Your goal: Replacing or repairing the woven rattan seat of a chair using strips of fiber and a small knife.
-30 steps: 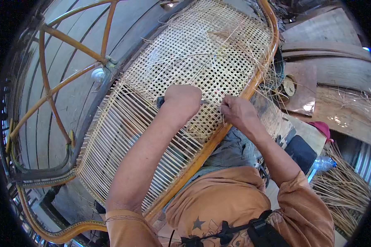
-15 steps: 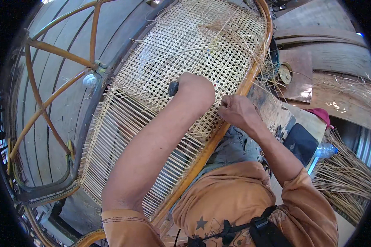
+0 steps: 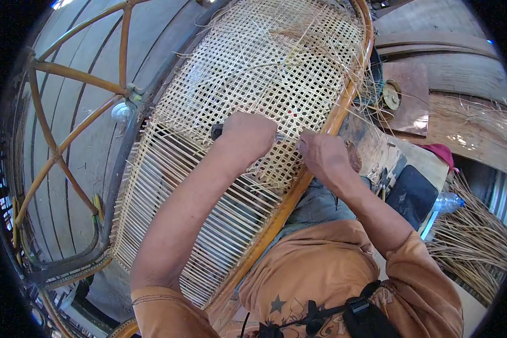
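Both of my hands work over a woven cane panel [image 3: 239, 84] stretched on a curved rattan frame [image 3: 335, 121]. My left hand [image 3: 248, 134] is closed around a thin tool with a dark handle [image 3: 217, 131]. A short length of its slim shaft [image 3: 283, 136] shows between my hands, low over the weave. Whether its tip touches the cane is hidden. My right hand [image 3: 324, 153] is closed at the panel's near right edge, beside the rattan rail. What its fingers pinch, if anything, cannot be made out.
Loose cane strands [image 3: 298, 34] lie across the panel's far end. Its lower half has only parallel strips [image 3: 174, 191]. Another rattan frame [image 3: 56, 149] stands at left. On the right are a black pouch [image 3: 412, 190], a plastic bottle [image 3: 448, 203] and a cane bundle [image 3: 473, 242].
My left hand has drawn left and slightly down with the tool, widening the gap between my hands and baring part of the shaft. The right hand has barely moved.
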The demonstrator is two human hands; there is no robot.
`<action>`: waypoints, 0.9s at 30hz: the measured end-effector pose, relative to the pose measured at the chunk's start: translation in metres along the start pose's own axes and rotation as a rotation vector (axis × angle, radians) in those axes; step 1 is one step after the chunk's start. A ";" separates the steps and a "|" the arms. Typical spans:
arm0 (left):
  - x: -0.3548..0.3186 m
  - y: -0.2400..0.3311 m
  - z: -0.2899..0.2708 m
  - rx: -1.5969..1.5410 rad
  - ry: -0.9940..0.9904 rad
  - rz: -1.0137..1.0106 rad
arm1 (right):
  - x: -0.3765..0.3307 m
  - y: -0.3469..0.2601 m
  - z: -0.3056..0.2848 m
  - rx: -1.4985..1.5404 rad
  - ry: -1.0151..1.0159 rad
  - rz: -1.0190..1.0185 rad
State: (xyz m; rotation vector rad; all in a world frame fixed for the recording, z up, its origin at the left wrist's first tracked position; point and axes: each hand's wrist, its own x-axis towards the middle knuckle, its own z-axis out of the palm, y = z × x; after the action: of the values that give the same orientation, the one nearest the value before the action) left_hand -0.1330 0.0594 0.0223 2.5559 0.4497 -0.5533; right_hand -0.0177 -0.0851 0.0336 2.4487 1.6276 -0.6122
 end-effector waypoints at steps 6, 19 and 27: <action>-0.001 0.013 -0.014 0.047 -0.059 -0.123 | 0.006 -0.023 -0.012 -0.073 0.071 -0.114; -0.076 -0.051 -0.006 0.055 0.072 -0.382 | 0.029 0.016 0.000 0.046 0.070 -0.452; -0.107 -0.031 -0.050 0.032 0.015 -0.412 | 0.035 -0.018 0.002 0.615 0.258 -0.459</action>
State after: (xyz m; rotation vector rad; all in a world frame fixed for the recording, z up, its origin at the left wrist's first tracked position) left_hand -0.2234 0.0891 0.0998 2.5067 0.9913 -0.6876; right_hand -0.0232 -0.0485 0.0192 2.6306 2.4485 -1.0243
